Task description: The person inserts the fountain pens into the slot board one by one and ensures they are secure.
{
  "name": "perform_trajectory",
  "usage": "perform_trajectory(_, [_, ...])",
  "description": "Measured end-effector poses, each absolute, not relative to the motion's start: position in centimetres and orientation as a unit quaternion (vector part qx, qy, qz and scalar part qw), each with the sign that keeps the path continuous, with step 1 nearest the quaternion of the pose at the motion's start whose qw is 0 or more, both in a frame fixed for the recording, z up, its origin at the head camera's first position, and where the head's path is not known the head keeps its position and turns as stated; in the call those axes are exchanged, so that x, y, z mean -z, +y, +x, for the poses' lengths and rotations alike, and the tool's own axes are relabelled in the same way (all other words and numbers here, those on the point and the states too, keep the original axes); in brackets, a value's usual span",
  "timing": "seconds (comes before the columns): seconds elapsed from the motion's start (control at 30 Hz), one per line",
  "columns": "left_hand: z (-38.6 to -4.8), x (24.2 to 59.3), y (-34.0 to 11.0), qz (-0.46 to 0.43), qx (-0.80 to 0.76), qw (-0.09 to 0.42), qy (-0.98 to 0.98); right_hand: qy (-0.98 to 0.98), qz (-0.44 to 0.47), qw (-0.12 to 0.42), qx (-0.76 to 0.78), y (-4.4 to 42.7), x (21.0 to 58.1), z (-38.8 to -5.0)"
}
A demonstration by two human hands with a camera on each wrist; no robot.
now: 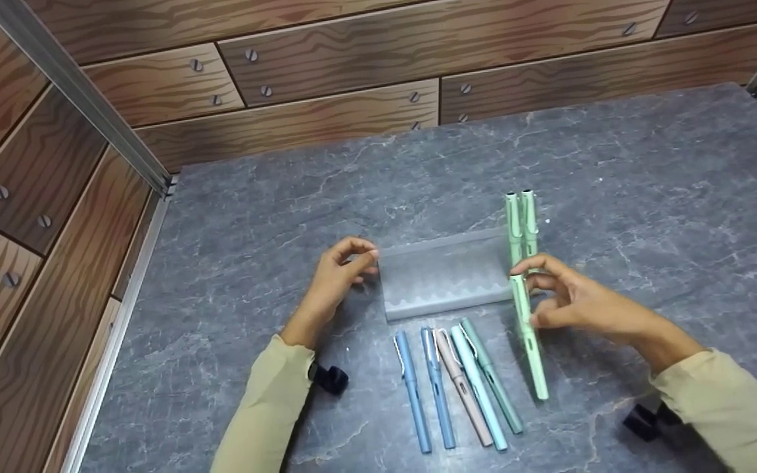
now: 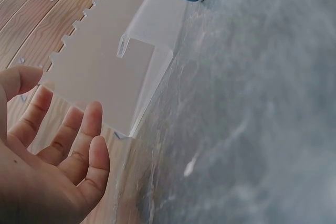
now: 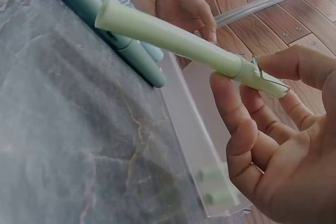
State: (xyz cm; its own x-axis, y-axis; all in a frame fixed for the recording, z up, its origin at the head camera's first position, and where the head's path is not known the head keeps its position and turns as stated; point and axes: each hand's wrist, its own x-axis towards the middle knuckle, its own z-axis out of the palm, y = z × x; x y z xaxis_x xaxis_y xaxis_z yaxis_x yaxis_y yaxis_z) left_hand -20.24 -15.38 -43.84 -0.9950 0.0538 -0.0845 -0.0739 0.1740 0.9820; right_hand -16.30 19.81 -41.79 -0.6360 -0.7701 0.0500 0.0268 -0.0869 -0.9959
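A frosted clear pen stand (image 1: 447, 276) with a notched edge is on the table. My left hand (image 1: 345, 266) pinches its upper left corner between thumb and index finger; in the left wrist view the other fingers of that hand (image 2: 58, 161) are spread below. My right hand (image 1: 569, 299) holds a light green pen (image 1: 529, 338) by its capped end, thumb on one side and fingers on the other. That pen (image 3: 173, 40) slants in front of the stand's right end. Two more light green pens (image 1: 514, 226) rest side by side at the right end of the stand.
Several pens lie in front of the stand: a blue pen (image 1: 411, 391), another blue one, a pinkish-brown pen (image 1: 464, 387), a pale turquoise pen (image 1: 480, 391) and a dark green pen (image 1: 493, 378). Wood-patterned panels (image 1: 326, 59) border the grey marbled table (image 1: 273, 217).
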Motion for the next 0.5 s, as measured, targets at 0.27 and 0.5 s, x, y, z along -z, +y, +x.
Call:
perform_trajectory(0.27, [-20.2, 43.8, -15.5, -0.008, -0.647, 0.052, 0.76, 0.605, -0.31, 0.28, 0.678, 19.7, 41.0, -16.6])
perform_trajectory(0.5, [-20.2, 43.8, -15.6, -0.004, -0.641, 0.056, 0.766, 0.62, -0.317, 0.251, 0.672, 19.5, 39.8, -17.2])
